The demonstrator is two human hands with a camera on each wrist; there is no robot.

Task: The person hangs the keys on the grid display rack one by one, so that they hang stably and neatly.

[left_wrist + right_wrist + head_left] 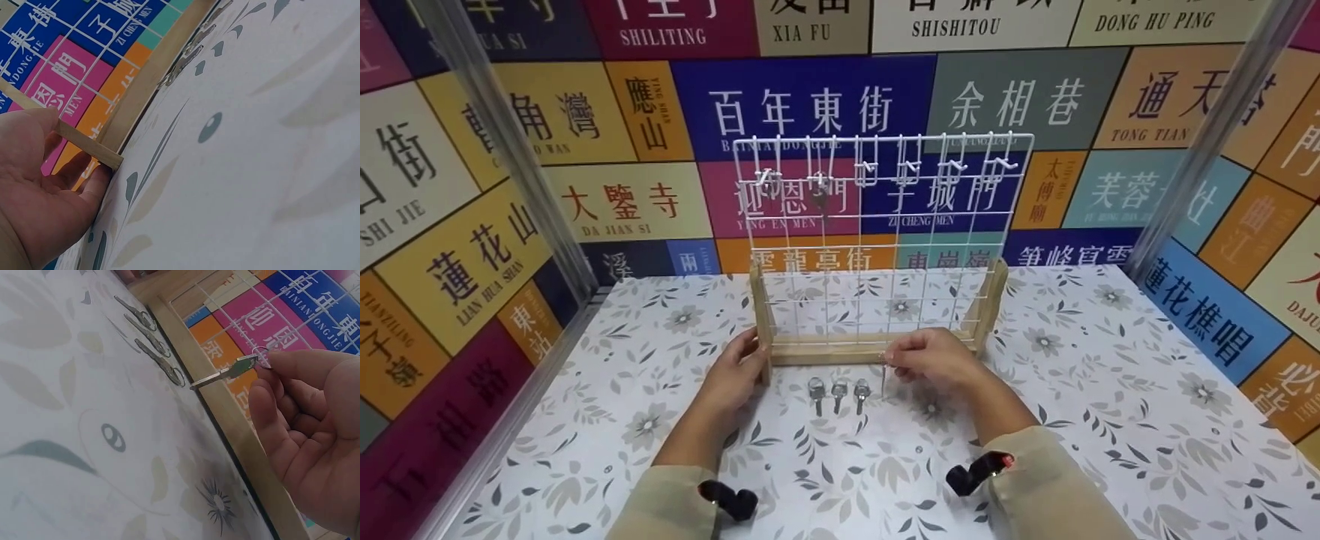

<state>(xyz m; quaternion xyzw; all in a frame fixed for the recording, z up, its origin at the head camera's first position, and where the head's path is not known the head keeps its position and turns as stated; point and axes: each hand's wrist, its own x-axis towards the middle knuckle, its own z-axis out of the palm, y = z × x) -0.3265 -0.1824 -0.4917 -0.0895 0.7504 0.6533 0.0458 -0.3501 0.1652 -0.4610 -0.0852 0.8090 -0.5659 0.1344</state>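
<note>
Between thumb and fingers, my right hand [934,360] pinches the small ring of a key [239,367], whose blade points down beside the base bar of a white wire grid rack [877,246]. My left hand [737,373] grips the wooden frame [90,145] at the rack's left end, with the thumb on the near side and the fingers behind. In front of the base, three keys with rings lie in a row on the table: a left key [817,394], a middle key [839,394] and a right key [862,394].
White hooks [952,166] line the upper part of the grid. From one of the left hooks hangs another key [821,196]. The table [622,420] has a floral cover, and a wall of coloured Chinese signs [802,97] stands behind it.
</note>
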